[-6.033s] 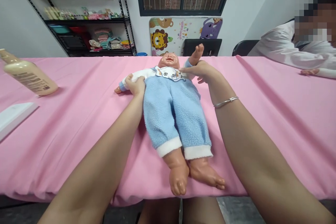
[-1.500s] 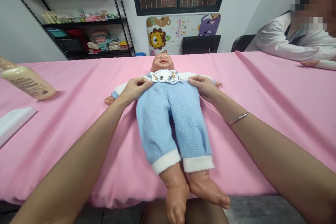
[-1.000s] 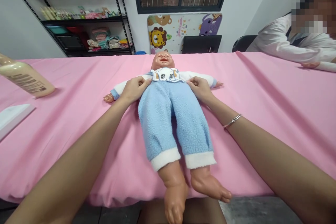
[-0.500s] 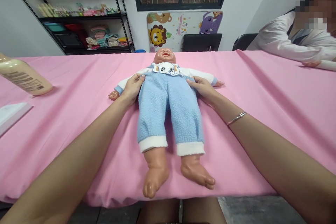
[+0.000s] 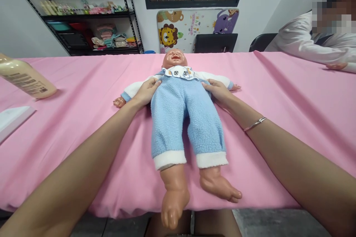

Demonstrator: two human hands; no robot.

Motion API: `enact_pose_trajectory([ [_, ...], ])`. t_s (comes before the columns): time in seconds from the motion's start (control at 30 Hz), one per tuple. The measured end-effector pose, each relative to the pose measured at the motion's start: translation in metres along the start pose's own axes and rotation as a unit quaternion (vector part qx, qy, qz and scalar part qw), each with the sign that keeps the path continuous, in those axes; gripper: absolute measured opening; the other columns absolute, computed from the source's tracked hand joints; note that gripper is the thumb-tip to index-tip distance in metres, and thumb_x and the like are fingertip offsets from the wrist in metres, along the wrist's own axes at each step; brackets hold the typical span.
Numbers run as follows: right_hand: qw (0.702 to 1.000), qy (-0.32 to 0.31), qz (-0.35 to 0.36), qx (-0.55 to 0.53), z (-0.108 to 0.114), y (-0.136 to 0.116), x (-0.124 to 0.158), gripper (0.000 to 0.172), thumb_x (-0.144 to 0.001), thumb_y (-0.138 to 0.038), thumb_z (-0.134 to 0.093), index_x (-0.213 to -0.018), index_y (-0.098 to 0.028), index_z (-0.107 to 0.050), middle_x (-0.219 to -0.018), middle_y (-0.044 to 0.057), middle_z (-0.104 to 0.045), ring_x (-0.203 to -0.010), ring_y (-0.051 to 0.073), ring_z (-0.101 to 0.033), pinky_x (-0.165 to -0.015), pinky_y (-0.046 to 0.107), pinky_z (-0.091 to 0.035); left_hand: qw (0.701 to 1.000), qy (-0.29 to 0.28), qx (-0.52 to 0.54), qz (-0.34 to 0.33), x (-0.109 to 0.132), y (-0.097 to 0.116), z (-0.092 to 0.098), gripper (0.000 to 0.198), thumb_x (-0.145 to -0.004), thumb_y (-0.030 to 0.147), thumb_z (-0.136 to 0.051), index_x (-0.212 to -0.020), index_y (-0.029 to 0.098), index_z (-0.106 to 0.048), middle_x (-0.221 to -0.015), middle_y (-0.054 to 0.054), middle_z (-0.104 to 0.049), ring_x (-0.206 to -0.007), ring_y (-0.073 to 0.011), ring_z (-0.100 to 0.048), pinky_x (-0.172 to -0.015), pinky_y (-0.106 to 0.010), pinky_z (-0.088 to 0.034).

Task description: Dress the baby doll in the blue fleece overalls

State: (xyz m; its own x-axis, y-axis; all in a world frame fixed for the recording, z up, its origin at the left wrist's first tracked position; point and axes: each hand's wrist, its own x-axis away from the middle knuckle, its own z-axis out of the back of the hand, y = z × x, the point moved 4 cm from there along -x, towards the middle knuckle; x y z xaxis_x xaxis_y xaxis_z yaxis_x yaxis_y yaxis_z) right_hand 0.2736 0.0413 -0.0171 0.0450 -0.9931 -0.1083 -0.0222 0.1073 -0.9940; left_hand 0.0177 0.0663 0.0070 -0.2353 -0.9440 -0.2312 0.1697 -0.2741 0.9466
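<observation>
A baby doll lies on its back on a pink cloth, head away from me and bare feet toward me. It wears a white top with a printed animal-face collar and fluffy light-blue pants with white cuffs. My left hand pinches the waist of the pants at the left, thumb on top. On the opposite side, my right hand grips the waist, its fingers partly hidden beneath. The doll's arms stretch out sideways beyond my hands.
At the left lie a beige bottle and a white box-like object. A person in a white sleeve leans on the table at the far right. Behind stand a black shelf and a dark monitor-like panel.
The doll's legs and feet have swung right and toward me, one foot now over the table's front edge. Both hands still grip the pants' waist, shifted slightly right.
</observation>
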Motion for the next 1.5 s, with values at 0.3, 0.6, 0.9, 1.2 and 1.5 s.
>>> enact_pose_trajectory([
  [0.3,0.997,0.024,-0.010,0.066,-0.003,0.000,-0.001,0.029,-0.080,-0.038,-0.064,-0.076,-0.016,-0.045,-0.072,0.001,-0.049,-0.066,0.010,-0.044,-0.061,0.022,-0.035,0.995,-0.075,0.055,0.040,0.009,0.001,-0.003,0.027,-0.086,0.038,-0.061,-0.075,0.015,-0.054,-0.071,-0.001,-0.051,-0.060,-0.0073,-0.044,-0.055,-0.018,-0.036],
  [0.6,0.990,0.082,0.029,0.112,0.010,-0.021,0.004,0.016,-0.086,-0.026,-0.057,-0.080,-0.016,-0.045,-0.064,-0.002,-0.045,-0.058,0.008,-0.041,-0.057,0.021,-0.031,0.990,0.123,0.054,-0.051,-0.003,0.026,0.013,0.033,-0.085,0.044,-0.060,-0.070,0.018,-0.047,-0.058,0.003,-0.039,-0.050,-0.0069,-0.036,-0.049,-0.020,-0.031],
  [0.9,0.897,0.124,0.237,0.351,-0.019,-0.062,0.021,0.020,-0.073,-0.012,-0.060,-0.087,-0.016,-0.046,-0.086,0.003,-0.055,-0.079,0.014,-0.052,-0.071,0.027,-0.041,0.966,0.108,-0.206,-0.111,0.001,0.000,0.018,0.012,-0.082,0.028,-0.060,-0.081,0.016,-0.058,-0.068,0.002,-0.057,-0.064,-0.0102,-0.050,-0.063,-0.024,-0.037],
  [1.2,0.741,-0.339,0.195,0.545,-0.126,-0.115,0.157,0.020,-0.088,-0.025,-0.060,-0.105,-0.015,-0.060,-0.103,0.007,-0.056,-0.075,0.013,-0.052,-0.063,0.025,-0.040,0.952,0.118,-0.262,-0.108,0.001,0.003,0.015,0.006,-0.085,0.023,-0.052,-0.084,0.018,-0.054,-0.068,0.002,-0.055,-0.066,-0.0121,-0.050,-0.065,-0.026,-0.036],
  [1.5,0.652,-0.336,0.311,0.604,-0.154,-0.101,0.171,0.012,-0.086,-0.019,-0.061,-0.079,-0.010,-0.056,-0.075,0.006,-0.051,-0.060,0.012,-0.040,-0.049,0.024,-0.023,0.951,0.108,-0.268,-0.113,0.001,0.001,0.013,0.007,-0.086,0.024,-0.050,-0.085,0.018,-0.053,-0.069,0.001,-0.054,-0.066,-0.0131,-0.050,-0.066,-0.027,-0.035],
])
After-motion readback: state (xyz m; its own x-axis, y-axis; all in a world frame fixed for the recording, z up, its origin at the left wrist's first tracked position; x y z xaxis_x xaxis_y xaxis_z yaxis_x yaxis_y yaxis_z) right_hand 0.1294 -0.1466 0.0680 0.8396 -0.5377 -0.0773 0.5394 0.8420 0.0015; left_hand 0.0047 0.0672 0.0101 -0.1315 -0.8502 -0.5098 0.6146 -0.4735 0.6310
